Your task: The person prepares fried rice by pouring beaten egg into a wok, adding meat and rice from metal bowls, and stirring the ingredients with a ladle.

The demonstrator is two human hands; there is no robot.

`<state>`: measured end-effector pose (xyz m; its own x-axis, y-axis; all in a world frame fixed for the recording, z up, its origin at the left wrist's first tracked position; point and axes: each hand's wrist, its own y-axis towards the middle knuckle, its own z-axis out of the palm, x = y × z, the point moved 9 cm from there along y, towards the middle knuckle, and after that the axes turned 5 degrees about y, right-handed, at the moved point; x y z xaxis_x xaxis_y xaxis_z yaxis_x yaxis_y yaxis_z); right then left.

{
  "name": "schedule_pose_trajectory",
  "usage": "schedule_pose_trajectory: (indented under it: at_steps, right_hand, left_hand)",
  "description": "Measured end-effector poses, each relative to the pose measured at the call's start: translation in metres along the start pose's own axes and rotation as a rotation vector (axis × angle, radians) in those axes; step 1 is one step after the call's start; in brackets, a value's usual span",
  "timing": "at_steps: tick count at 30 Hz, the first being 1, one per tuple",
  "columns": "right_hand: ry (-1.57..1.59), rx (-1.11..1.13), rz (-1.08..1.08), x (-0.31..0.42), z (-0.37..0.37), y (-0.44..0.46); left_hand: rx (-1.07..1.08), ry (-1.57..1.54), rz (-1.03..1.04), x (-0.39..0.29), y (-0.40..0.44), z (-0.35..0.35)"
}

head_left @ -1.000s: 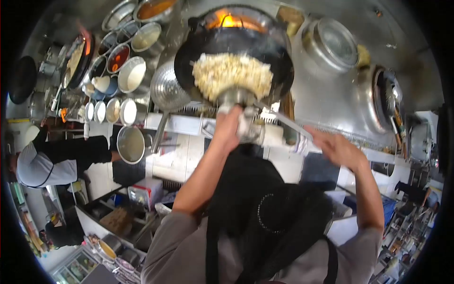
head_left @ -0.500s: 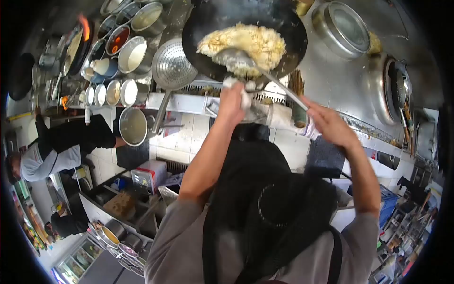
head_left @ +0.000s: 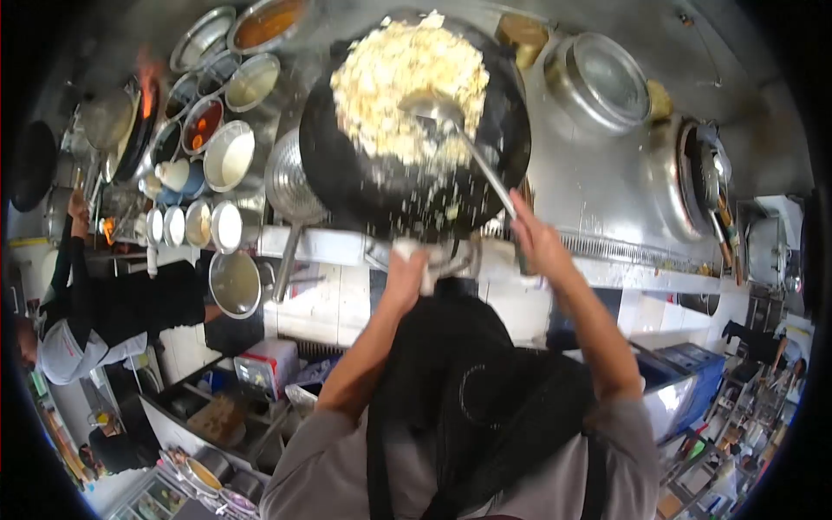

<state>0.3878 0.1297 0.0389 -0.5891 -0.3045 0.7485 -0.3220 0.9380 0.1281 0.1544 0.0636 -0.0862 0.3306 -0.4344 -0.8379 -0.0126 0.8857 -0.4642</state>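
Observation:
My left hand (head_left: 404,282) is closed around a white cloth (head_left: 428,274) at the near side of the black wok (head_left: 511,156), gripping the wok through it. Pale yellow food (head_left: 390,74) that looks like fried rice spreads across the far part of the wok, with loose grains scattered in the air and along the near side. In my right hand (head_left: 544,246) is the long handle of a metal ladle (head_left: 490,172). Its bowl rests against the food, to the right of the middle.
A perforated strainer (head_left: 291,182) lies left of the wok, near several seasoning bowls (head_left: 229,156). A small pot (head_left: 235,284) sits at the counter's front edge. Stacked metal pans (head_left: 607,80) stand at right. Flame (head_left: 147,82) rises far left, where a co-worker (head_left: 78,347) reaches in.
The wok has tilted up and away, and the food has spread toward its far side with grains flying. My right hand and the ladle have shifted left; my left hand has come nearer me.

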Motion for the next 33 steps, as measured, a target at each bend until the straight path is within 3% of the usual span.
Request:
schedule_pose_trajectory:
  at_steps: [1,2,4,5,6,8,11,13,15,17,19,20,22,24,26,29,30,31,32,33]
  right_hand:
    - [0.309,0.23,0.577,0.0,0.008,-0.013]
    - [0.724,0.218,0.742,0.025,0.009,-0.015]
    - [1.106,0.245,0.813,0.048,0.002,-0.003]
    - [1.218,0.218,0.766,0.052,-0.003,0.011]
    - [1.324,0.189,0.702,0.057,-0.01,0.031]
    - [1.699,0.151,0.388,0.087,-0.024,0.079]
    - [1.439,0.151,0.192,0.085,-0.046,0.134]
    - [0.217,-0.4,0.093,0.068,-0.098,0.168]
    - [1.019,-0.534,0.035,0.056,-0.115,0.218]
    - [0.868,-0.72,-0.074,0.135,-0.151,0.232]
    - [0.869,-0.65,-0.293,0.212,-0.17,0.232]
    - [0.868,-0.638,-0.27,0.211,-0.154,0.235]
    - [0.954,-0.631,-0.539,0.232,-0.129,0.24]
    - [0.533,-0.648,-0.312,0.147,-0.027,0.291]
    - [0.493,-0.359,-0.165,0.155,0.007,0.312]
    - [0.348,-0.156,-0.089,0.217,0.017,0.312]
    - [0.344,-0.141,-0.094,0.232,0.015,0.302]
    - [0.388,-0.131,-0.129,0.244,0.014,0.283]
    - [0.433,-0.124,-0.159,0.248,0.014,0.264]
    - [0.406,0.012,-0.432,0.239,0.033,0.237]
  left_hand:
    - [-0.022,-0.014,0.082,-0.007,0.008,-0.006]
    - [-0.053,-0.029,0.139,-0.007,0.009,-0.015]
    - [-0.145,-0.107,-0.023,-0.047,0.034,-0.013]
    - [-0.197,-0.169,0.064,-0.06,0.063,-0.018]
    - [-0.044,-0.202,0.108,-0.085,0.087,-0.009]
    - [-0.16,-0.086,0.22,-0.064,0.129,-0.022]
    - [-0.142,-0.02,0.179,-0.043,0.163,-0.037]
    - [-0.14,-0.017,0.185,-0.057,0.165,-0.034]
    - [-0.174,0.024,0.13,-0.059,0.158,-0.033]
    - [-0.136,0.034,0.157,-0.066,0.158,-0.031]
    - [-0.118,0.04,0.148,-0.056,0.157,-0.034]
    - [-0.132,0.059,0.14,-0.047,0.154,-0.038]
    - [-0.154,0.09,0.16,-0.047,0.161,-0.038]
    - [-0.114,0.094,0.142,-0.047,0.161,-0.036]
    - [-0.198,0.178,0.137,-0.053,0.16,-0.039]
    - [-0.233,0.094,0.068,-0.061,0.143,-0.036]
    - [-0.286,0.068,0.075,-0.066,0.144,-0.039]
    - [-0.169,0.089,0.199,-0.067,0.149,-0.036]
    - [-0.097,0.146,0.19,-0.07,0.15,-0.034]
    - [-0.203,0.146,0.301,-0.048,0.162,-0.041]
